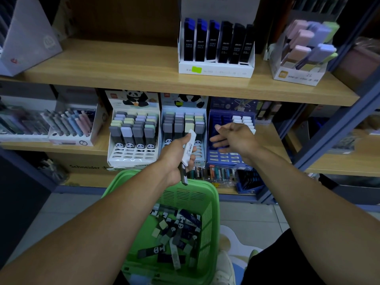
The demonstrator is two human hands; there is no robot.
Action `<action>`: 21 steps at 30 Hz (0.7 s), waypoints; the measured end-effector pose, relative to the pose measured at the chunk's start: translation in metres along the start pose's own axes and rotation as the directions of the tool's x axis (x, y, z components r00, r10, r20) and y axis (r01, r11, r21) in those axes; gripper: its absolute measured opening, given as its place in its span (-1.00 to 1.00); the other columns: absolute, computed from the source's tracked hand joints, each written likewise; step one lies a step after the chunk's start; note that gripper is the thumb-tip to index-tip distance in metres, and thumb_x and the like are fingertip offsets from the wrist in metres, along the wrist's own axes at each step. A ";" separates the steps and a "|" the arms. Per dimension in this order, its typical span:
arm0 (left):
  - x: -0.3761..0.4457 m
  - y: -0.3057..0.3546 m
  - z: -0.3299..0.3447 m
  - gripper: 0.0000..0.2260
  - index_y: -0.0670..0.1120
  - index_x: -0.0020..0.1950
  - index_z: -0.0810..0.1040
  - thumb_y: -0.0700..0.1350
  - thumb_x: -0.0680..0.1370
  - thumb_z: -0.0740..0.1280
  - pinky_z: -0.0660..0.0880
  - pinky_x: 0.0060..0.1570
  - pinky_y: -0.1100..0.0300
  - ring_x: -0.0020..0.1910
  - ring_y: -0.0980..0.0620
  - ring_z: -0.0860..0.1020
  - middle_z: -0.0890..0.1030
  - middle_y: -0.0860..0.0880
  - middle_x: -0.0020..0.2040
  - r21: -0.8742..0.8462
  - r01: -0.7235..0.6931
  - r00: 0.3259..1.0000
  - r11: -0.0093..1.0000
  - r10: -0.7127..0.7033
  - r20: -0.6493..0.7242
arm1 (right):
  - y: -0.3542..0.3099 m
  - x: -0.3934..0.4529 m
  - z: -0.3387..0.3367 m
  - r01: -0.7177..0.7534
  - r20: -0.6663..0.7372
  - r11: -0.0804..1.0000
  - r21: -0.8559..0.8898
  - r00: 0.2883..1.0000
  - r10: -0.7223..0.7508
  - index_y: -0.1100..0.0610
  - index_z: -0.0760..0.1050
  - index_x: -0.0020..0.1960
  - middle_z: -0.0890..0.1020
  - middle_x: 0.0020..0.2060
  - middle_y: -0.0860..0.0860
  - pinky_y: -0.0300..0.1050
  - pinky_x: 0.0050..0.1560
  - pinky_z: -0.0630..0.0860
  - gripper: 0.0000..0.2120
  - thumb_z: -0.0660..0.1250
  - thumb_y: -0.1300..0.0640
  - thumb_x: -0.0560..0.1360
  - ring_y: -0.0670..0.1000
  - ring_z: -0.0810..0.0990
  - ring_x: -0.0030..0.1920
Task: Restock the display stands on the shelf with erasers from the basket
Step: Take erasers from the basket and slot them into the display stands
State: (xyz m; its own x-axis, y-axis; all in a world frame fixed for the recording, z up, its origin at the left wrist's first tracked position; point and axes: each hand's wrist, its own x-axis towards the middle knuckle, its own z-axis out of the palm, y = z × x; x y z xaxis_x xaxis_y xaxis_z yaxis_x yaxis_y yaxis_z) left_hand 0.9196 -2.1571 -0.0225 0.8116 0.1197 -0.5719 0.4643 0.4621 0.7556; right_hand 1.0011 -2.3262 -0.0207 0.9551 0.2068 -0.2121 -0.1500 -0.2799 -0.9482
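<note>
Below the arms: green basket holds loose erasers.
Left hand: fingers curled round a white eraser and a dark one under it.
Right hand: fingers spread, holding nothing, before the blue display stand.
On the shelf: two panda stands, partly filled.

Both forearms bare to the frame edge; no sleeves, watch, rings or gloves seen on left hand or right hand. Nails short where visible. Below the right forearm, dark clothing, likely black shorts or a shirt hem; cannot tell which. Beside it, a pale shoe, white or cream, low-cut; laces blurred.
</note>
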 end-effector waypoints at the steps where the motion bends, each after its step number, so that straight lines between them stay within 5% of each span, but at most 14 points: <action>1: 0.001 0.000 -0.001 -0.73 -0.15 0.08 0.58 0.06 0.61 0.35 0.33 -0.61 0.32 -0.45 0.10 0.37 0.50 -0.02 -0.22 0.012 0.000 1.000 1.000 0.000 0.012 | 0.000 0.000 0.000 -0.009 -0.004 1.000 0.005 1.000 0.009 0.09 0.52 0.07 0.72 -0.08 0.08 -0.06 -0.18 0.64 -0.85 0.31 0.01 0.63 0.09 0.71 -0.05; 8: 0.002 0.000 -0.002 -0.74 -0.07 0.08 0.57 0.06 0.53 0.45 0.26 -0.62 0.33 -0.46 0.13 0.34 0.43 0.03 -0.26 0.071 -0.005 0.998 0.997 0.001 0.059 | -0.001 -0.001 -0.012 -0.127 -0.007 0.991 0.037 0.992 0.128 0.09 0.51 0.18 0.71 -0.03 0.05 0.04 -0.09 0.68 -0.80 0.31 0.00 0.63 0.06 0.71 -0.03; 16: -0.001 -0.001 0.001 -0.81 -0.16 0.14 0.56 -0.07 0.64 0.29 0.24 -0.64 0.32 -0.43 0.09 0.39 0.52 -0.04 -0.21 0.021 -0.020 0.998 1.000 0.018 0.065 | -0.002 0.001 -0.007 -0.025 -0.179 1.000 0.019 0.984 0.028 0.04 0.63 -0.05 0.68 -0.20 0.03 -0.16 -0.32 0.57 -0.93 0.47 0.06 0.52 -0.05 0.65 -0.30; 21: -0.004 -0.001 0.002 -0.83 -0.13 0.16 0.58 -0.12 0.65 0.25 0.21 -0.61 0.32 -0.43 0.10 0.40 0.60 -0.03 -0.21 0.030 -0.056 0.996 0.998 0.054 0.075 | -0.003 0.006 -0.002 -0.028 -0.178 0.997 -0.065 0.984 0.016 0.01 0.63 -0.08 0.69 -0.18 0.01 -0.01 -0.17 0.67 -0.95 0.46 0.05 0.53 -0.01 0.68 -0.23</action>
State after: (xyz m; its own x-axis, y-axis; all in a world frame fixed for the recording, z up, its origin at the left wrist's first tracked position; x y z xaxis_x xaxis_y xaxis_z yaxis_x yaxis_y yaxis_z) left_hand 0.9168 -2.1601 -0.0203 0.8595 0.0784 -0.5050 0.4285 0.4280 0.7958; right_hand 1.0075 -2.3260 -0.0180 0.9829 0.0324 -0.1815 -0.1593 -0.3463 -0.9245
